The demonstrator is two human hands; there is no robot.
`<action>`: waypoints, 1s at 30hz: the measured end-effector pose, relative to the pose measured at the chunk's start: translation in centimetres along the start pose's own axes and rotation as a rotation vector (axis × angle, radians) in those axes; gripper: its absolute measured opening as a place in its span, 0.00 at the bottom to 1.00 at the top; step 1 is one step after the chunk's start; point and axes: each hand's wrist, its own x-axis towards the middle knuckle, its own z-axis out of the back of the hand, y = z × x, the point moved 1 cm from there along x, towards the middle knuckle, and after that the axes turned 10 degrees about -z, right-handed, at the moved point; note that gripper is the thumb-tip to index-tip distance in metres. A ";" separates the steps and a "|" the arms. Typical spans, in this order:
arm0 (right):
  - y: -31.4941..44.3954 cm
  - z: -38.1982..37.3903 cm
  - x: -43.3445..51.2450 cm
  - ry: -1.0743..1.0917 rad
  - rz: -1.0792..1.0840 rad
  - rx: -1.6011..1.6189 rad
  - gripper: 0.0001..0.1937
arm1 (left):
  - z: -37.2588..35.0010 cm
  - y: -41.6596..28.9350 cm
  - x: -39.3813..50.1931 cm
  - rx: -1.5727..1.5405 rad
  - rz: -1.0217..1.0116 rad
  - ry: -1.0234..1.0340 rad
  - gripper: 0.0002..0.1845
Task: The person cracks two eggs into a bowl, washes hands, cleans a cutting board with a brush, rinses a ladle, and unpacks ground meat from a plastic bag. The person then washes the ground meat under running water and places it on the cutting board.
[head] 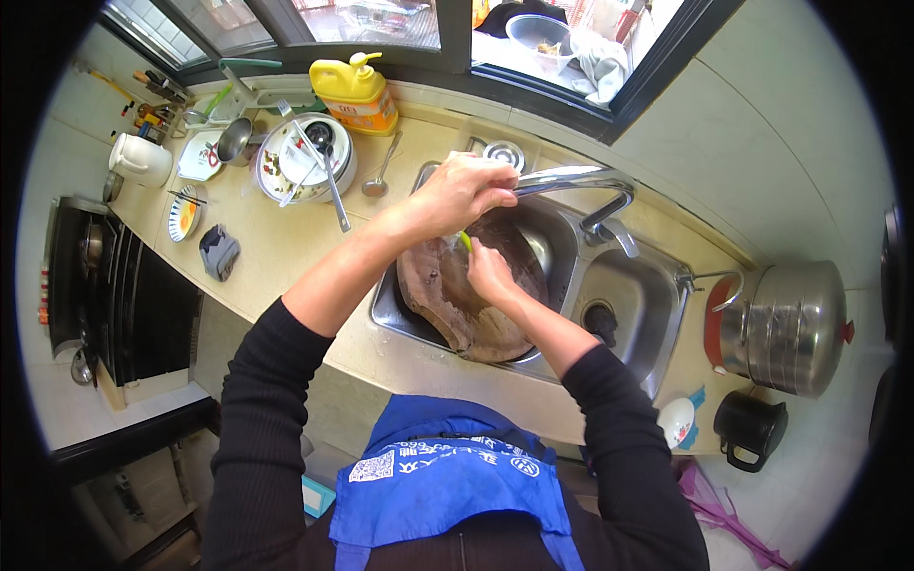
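My left hand (475, 187) is closed around the end of the chrome faucet spout (571, 180) above the left basin. Below it, my right hand (491, 271) grips a green handle (465, 241); the tool's far end is blurred and cannot be made out. A thick round wooden chopping board (500, 332), dark and wet-looking with a notched edge, lies tilted in the left basin of the stainless steel double sink (378, 314). My left hand and forearm hide part of the board's far side.
Left along the counter stand a yellow pump jug (353, 96), stacked dishes with utensils (268, 175), a ladle (375, 187) and a grey cloth (219, 253). A large steel pot (792, 328) and a black pitcher (750, 430) are at right. Above is an open window (607, 135).
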 end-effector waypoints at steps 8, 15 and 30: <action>0.7 -0.6 -1.4 0.026 0.180 0.217 0.18 | 0.1 0.6 0.0 -0.004 -0.048 -0.003 0.08; -3.8 5.1 -16.3 0.256 0.169 0.100 0.25 | -0.1 0.6 -0.5 -0.006 -0.085 -0.022 0.09; 1.0 0.4 -10.3 0.140 0.288 0.134 0.25 | -0.7 -1.7 -0.8 -0.163 0.009 0.094 0.14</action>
